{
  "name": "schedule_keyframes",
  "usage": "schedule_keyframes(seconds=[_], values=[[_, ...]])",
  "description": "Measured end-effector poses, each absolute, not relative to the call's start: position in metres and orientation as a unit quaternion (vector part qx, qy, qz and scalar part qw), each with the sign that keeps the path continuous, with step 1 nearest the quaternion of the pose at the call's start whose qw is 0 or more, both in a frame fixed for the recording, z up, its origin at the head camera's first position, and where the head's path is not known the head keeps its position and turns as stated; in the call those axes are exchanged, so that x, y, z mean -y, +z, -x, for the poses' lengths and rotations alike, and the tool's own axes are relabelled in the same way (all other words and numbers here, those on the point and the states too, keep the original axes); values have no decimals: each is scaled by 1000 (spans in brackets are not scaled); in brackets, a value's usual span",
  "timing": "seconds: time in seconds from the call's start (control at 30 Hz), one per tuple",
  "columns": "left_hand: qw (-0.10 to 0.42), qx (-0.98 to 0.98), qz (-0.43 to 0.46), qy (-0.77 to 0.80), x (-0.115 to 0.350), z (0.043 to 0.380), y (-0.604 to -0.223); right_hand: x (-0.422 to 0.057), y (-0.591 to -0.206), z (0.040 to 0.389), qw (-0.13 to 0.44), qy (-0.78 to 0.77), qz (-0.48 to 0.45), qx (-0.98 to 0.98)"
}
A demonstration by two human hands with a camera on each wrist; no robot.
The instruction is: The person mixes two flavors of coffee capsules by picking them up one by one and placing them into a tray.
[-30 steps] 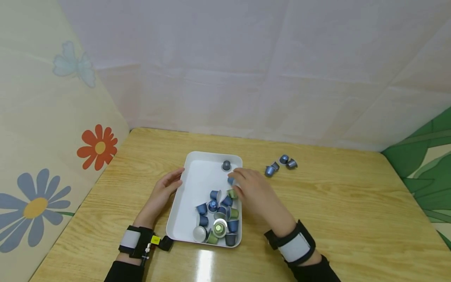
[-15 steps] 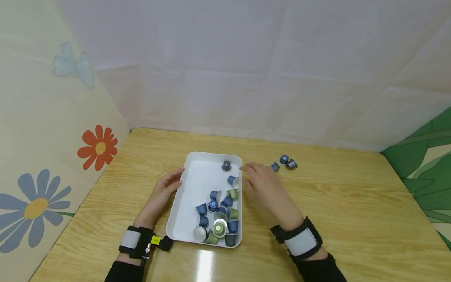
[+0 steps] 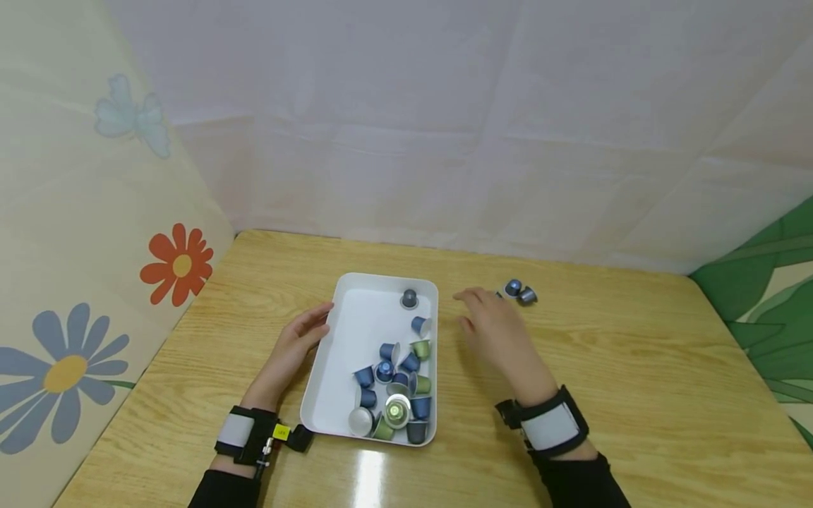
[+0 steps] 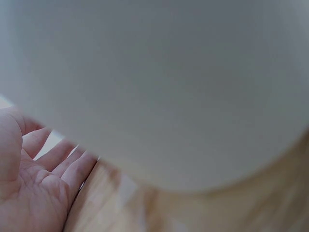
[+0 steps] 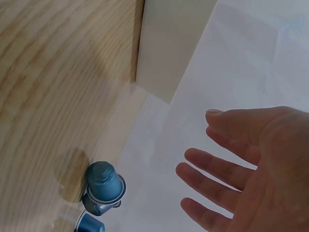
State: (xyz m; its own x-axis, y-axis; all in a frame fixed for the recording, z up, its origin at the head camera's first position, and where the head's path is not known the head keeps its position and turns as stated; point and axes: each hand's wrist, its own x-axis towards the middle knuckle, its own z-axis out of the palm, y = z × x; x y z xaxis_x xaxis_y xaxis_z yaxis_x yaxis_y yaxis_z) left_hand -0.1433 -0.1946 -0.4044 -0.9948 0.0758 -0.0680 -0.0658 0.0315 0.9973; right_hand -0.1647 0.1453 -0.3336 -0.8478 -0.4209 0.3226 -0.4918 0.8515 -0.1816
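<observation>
A white rectangular tray (image 3: 339, 353) lies on the table with several coffee capsules inside, blue, green and dark grey. Most crowd its near right part; a dark grey capsule (image 3: 409, 298) stands upright near the far right corner. My left hand (image 3: 293, 346) is at the tray's left wall, fingertips right at the rim. Beyond the tray's right side hovers my right hand (image 3: 498, 335), fingers spread and holding nothing in the right wrist view. Just past it, a blue capsule (image 3: 513, 287) and a dark capsule (image 3: 527, 295) lie on the table, with another mostly hidden behind the hand.
The wooden table (image 3: 635, 367) runs back to a pale cloth backdrop (image 3: 457, 141). A flower-printed panel (image 3: 63, 282) borders the left side, and a green leaf print (image 3: 762, 303) the right. The tray's blurred underside wall fills most of the left wrist view.
My right hand has moved from over the tray to the right, away from the blue capsule near the far right wall, and now covers some loose capsules. The left hand stays put.
</observation>
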Motion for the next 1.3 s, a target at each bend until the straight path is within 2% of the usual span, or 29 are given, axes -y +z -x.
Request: schedule_keyframes(seconds=[0.3, 0.53, 0.8, 1.3], values=[[51, -719, -7, 693, 194, 143, -405, -155, -338, 172, 136, 123, -235, 955], [50, -723, -1, 689, 194, 141, -404, -160, -340, 178, 88, 137, -202, 966], [47, -728, -5, 683, 194, 142, -405, -166, -344, 184, 64, 140, -185, 971], [45, -713, -12, 700, 194, 143, -405, -171, -357, 189, 60, 133, -184, 972]])
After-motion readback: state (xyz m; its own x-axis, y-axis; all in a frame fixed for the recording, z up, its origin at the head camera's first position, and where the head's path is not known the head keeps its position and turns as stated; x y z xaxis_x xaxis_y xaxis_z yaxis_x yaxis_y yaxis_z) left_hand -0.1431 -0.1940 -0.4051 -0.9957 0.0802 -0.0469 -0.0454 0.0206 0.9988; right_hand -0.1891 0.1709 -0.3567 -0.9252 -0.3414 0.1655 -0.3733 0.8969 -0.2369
